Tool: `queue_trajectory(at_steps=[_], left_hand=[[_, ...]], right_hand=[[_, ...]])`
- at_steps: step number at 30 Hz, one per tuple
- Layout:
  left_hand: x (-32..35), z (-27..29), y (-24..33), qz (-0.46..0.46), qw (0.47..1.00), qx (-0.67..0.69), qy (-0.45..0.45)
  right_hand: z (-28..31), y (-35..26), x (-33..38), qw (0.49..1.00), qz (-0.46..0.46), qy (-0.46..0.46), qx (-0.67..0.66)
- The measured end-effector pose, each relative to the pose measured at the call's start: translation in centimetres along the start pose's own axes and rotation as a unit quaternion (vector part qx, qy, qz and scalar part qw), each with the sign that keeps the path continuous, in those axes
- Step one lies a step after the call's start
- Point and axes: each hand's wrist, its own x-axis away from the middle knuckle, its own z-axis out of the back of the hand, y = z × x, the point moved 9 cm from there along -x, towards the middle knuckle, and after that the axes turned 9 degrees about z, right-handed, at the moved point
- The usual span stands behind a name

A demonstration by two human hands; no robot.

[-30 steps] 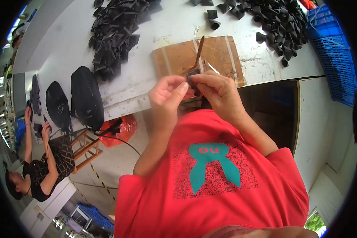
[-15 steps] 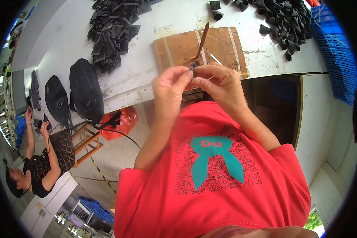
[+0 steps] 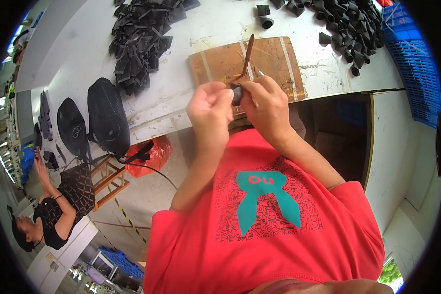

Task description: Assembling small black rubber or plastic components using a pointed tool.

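Note:
Between my two hands is a small black fabric piece (image 3: 237, 95), curled like a short tube. My left hand (image 3: 209, 105) pinches its left side with thumb and fingers. On its other side my right hand (image 3: 266, 104) grips it with bent fingers. Just past my hands, a wooden board (image 3: 274, 54) with pale strips lies at the table edge, and a brown pointed rod (image 3: 249, 54) rises from it. A thin pale tip (image 3: 261, 73) shows beside my right fingers; whether I hold it cannot be made out.
Flat black pieces form a pile (image 3: 141, 44) at the far left; rolled black pieces heap (image 3: 350, 29) at the far right. Two black padded pouches (image 3: 108, 112) lie on the table's left. A blue crate (image 3: 411, 63) stands right. A co-worker (image 3: 54, 210) works at left.
My hands have drawn slightly nearer to me, and more of the black piece shows between them. The right hand has turned, its fingers more bent. The co-worker's hands have come together.

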Motion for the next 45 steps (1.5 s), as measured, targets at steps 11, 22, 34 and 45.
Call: queue_trajectory(at_steps=[11, 22, 34, 45], left_hand=[[1.8, -2.4, 4.5, -0.263, 0.929, -0.257, 0.04], [-0.1, -8.8, 6.0, 0.219, 0.828, 0.353, -0.376], [-0.6, -7.5, 10.5, -0.285, 0.937, -0.125, -0.159], [-1.3, -5.3, 9.3, -0.19, 0.955, 0.149, -0.172]], right_hand=[[-5.4, 1.3, 2.5, 0.446, -0.444, -0.078, -0.773], [1.2, 0.2, -9.5, 0.86, -0.179, -0.21, -0.428], [3.3, 2.7, -7.5, 0.959, -0.062, -0.023, -0.275], [4.5, -0.8, -8.1, 0.983, 0.027, -0.017, -0.183]])
